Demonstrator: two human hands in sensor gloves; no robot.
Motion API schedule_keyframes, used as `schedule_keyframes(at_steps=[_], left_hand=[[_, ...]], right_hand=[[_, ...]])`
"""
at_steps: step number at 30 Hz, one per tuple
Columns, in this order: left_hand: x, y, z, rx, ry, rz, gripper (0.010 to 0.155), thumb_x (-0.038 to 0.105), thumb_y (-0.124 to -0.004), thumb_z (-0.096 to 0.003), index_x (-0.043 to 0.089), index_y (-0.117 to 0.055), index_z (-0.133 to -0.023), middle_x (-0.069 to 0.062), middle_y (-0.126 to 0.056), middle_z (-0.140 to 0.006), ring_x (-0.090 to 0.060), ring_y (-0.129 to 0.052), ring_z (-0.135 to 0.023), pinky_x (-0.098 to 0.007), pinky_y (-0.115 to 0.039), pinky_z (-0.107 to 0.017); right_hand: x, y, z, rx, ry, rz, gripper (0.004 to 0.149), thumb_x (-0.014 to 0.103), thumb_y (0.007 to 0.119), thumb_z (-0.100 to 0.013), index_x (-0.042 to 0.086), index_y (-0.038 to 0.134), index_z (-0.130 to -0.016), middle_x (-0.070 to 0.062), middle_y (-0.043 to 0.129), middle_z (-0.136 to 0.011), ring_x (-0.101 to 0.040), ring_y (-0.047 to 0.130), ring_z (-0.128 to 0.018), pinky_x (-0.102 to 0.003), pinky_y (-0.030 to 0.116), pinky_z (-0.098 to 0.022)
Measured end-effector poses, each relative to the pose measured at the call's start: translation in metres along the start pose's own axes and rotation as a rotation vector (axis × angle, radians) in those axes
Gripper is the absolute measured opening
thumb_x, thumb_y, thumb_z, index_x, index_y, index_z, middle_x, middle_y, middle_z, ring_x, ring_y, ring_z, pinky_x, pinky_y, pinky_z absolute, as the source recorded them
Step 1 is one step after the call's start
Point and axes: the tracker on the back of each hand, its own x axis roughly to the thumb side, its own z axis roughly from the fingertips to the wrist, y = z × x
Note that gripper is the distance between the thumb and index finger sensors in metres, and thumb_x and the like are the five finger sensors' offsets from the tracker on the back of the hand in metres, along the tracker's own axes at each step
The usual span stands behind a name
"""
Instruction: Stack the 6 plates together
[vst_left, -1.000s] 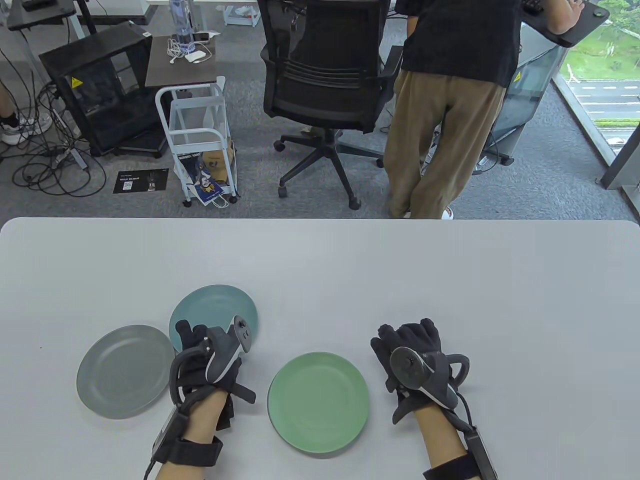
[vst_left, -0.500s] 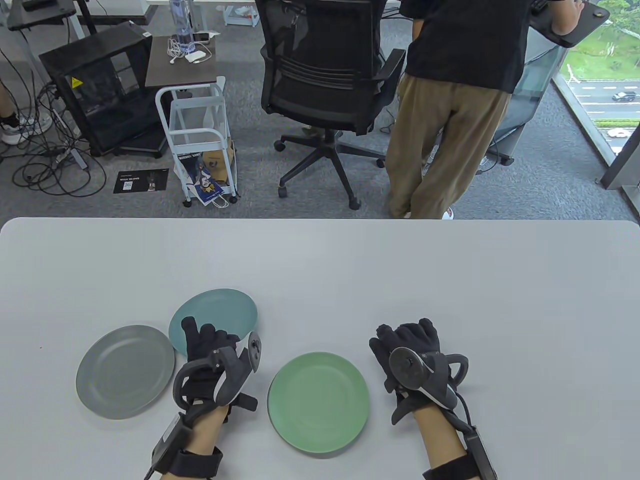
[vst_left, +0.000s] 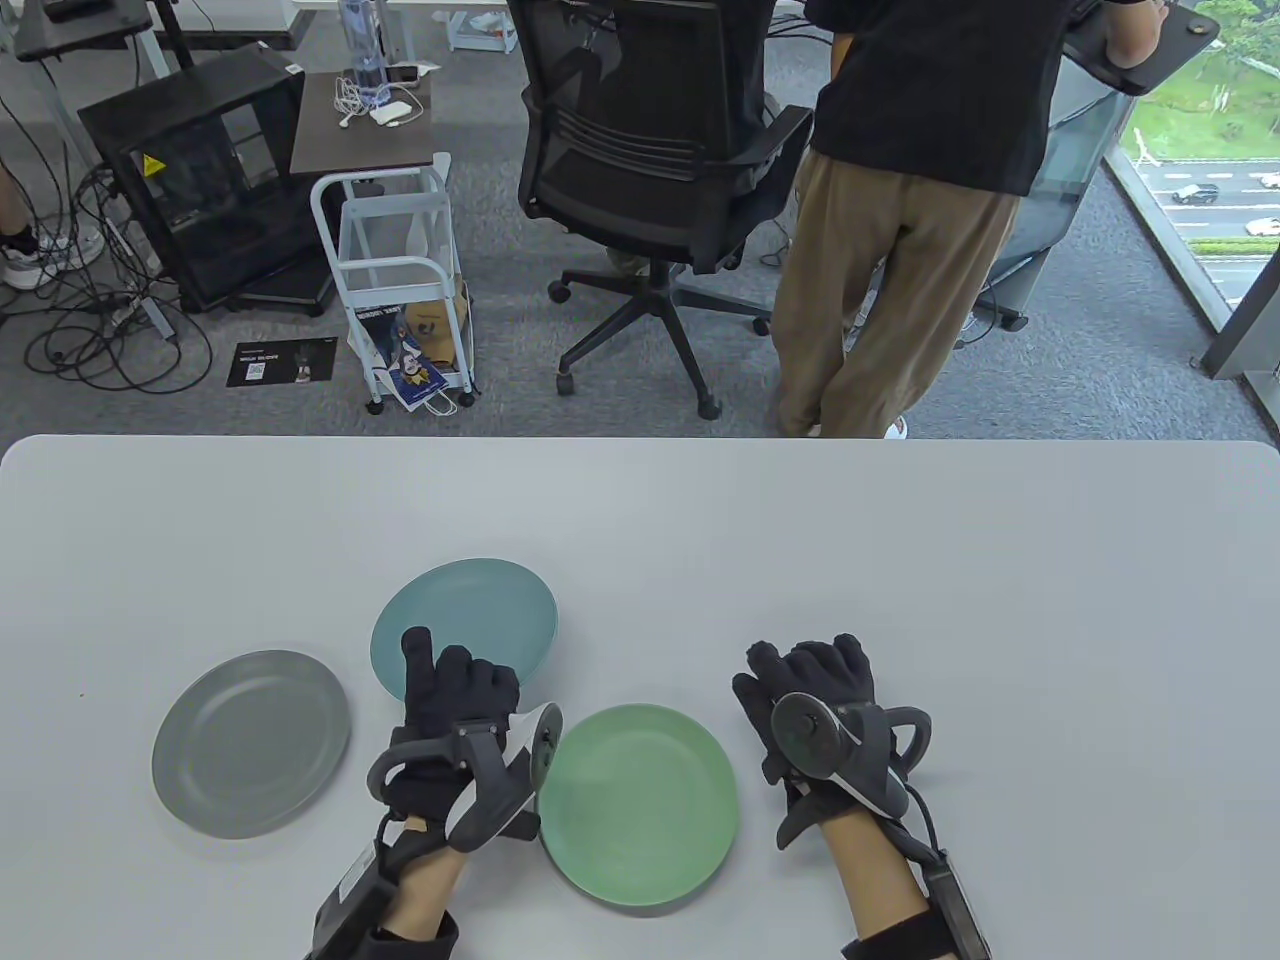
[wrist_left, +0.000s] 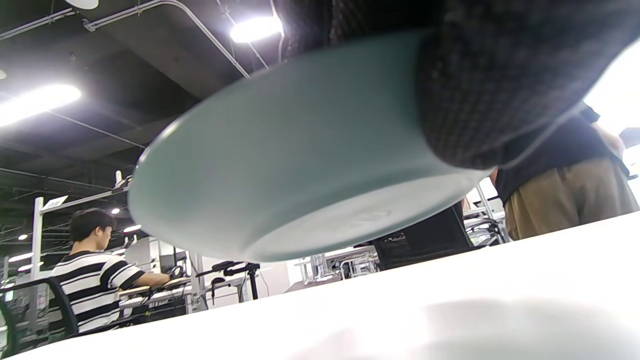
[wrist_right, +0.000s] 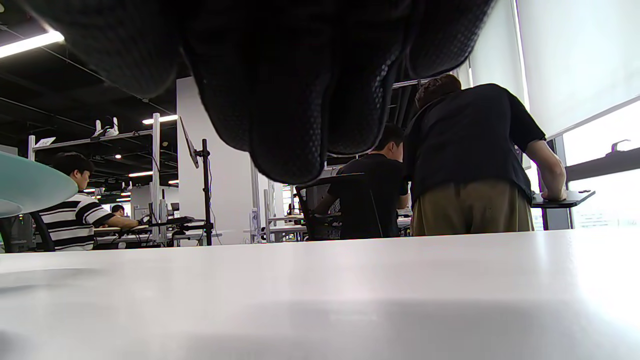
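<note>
left hand (vst_left: 455, 715): grips teal plate (vst_left: 470, 615), lifted off table (vst_left: 900, 560) | green plate (vst_left: 640, 805): at its 4 o'clock | grey plate (vst_left: 250, 740): 8 o'clock | right hand (vst_left: 815, 705): fingers curled, holds nothing

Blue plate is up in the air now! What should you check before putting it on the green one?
1. Left hand holds the blue plate: ok.
2. Blue plate is off the table, seen from the left wrist: ok.
3. Green plate has nothing on it: ok.
4. Right hand is clear of the green plate: ok.
5. Gray plate lies out of the way: ok.
6. All six plates in sight: not ok, only three.
</note>
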Motion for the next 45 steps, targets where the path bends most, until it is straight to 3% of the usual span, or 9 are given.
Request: schedule_keyframes(at_steps=[22, 28, 38, 45], left_hand=[[0.028, 0.028, 0.016, 0.108, -0.146, 0.050, 0.036, 0.048, -0.099, -0.0253, 0.038, -0.097, -0.060, 0.014, -0.101, -0.058, -0.003, -0.087, -0.080, -0.045, -0.040, -0.089], [0.036, 0.029, 0.021, 0.113, -0.187, 0.064, 0.036, 0.048, -0.099, -0.0250, 0.038, -0.097, -0.059, 0.014, -0.101, -0.057, -0.003, -0.087, -0.079, -0.045, -0.042, -0.089], [0.046, 0.034, 0.027, 0.147, -0.246, 0.074, 0.036, 0.048, -0.099, -0.0244, 0.039, -0.098, -0.059, 0.014, -0.101, -0.056, -0.003, -0.088, -0.078, -0.045, -0.043, -0.089], [0.053, 0.037, 0.032, 0.156, -0.283, 0.098, 0.036, 0.049, -0.099, -0.0243, 0.039, -0.097, -0.059, 0.014, -0.102, -0.056, -0.003, -0.088, -0.078, -0.045, -0.044, -0.088]], right_hand=[[0.019, -0.007, -0.018, 0.063, 0.050, -0.184, 0.058, 0.064, 0.063, -0.052, 0.029, 0.068, -0.099, 0.005, 0.090, -0.087, -0.023, 0.072, -0.096, -0.055, 0.046, -0.079], [0.030, -0.011, -0.020, 0.011, 0.008, -0.228, 0.058, 0.063, 0.063, -0.052, 0.028, 0.070, -0.098, 0.007, 0.094, -0.080, -0.022, 0.075, -0.094, -0.055, 0.047, -0.079], [0.043, -0.005, -0.020, 0.134, 0.020, -0.352, 0.065, 0.064, 0.063, -0.053, 0.024, 0.059, -0.104, 0.007, 0.093, -0.079, -0.023, 0.072, -0.095, -0.055, 0.045, -0.079], [0.049, -0.001, -0.019, 0.159, 0.029, -0.421, 0.071, 0.064, 0.062, -0.053, 0.020, 0.051, -0.107, 0.007, 0.091, -0.079, -0.024, 0.071, -0.096, -0.055, 0.043, -0.079]])
